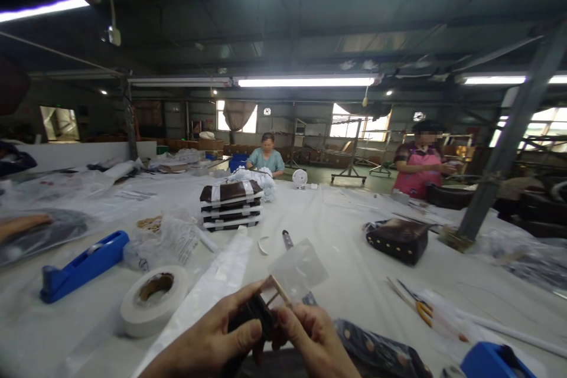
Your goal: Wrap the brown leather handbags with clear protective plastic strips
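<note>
At the bottom centre my left hand (221,331) is closed around a dark strap (257,314). Close beside it, my right hand (312,331) pinches a pale rectangular buckle (279,290) at the strap's end. A translucent sheet (301,269) lies just beyond the fingers. Right of my right hand is a dark studded piece in clear plastic (381,348). The undersides of both hands are partly hidden.
A blue tape dispenser (84,266) and white tape roll (155,301) lie left. Wrapped dark bundles (231,205) are stacked ahead. A studded bag (398,239) and orange-handled scissors (420,307) lie right. Another person's hand (24,225) is far left; two people are beyond the table.
</note>
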